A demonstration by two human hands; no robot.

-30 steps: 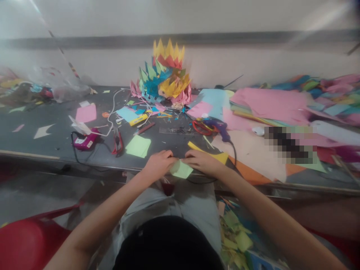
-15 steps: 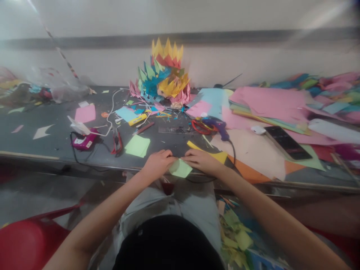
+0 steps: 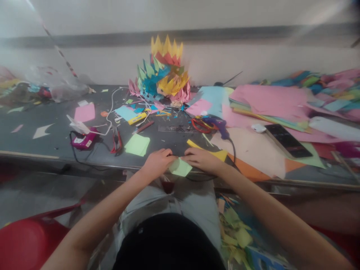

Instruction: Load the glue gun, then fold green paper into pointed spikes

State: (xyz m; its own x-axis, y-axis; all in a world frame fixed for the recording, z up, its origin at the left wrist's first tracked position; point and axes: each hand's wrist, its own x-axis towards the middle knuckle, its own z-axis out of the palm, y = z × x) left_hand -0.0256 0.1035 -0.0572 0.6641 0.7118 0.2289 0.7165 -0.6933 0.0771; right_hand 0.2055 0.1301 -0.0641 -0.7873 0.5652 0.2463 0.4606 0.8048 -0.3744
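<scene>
A small light green paper piece (image 3: 180, 167) is held between both hands at the table's front edge. My left hand (image 3: 158, 162) has its fingers closed on the paper's left side. On the opposite side, my right hand (image 3: 200, 159) pinches its upper right edge. The fingertips partly cover the paper, and its folds are too blurred to make out. A stack of light green squares (image 3: 137, 145) lies just left of my left hand. Behind my right hand is a curved yellow strip (image 3: 216, 153).
Folded paper crowns (image 3: 165, 80) stand at the back. Left are a red-handled cutter (image 3: 116, 141) and a magenta box (image 3: 83, 140) with cords. Right are a purple glue gun (image 3: 221, 126), a phone (image 3: 288, 140) and pink sheets (image 3: 270, 101).
</scene>
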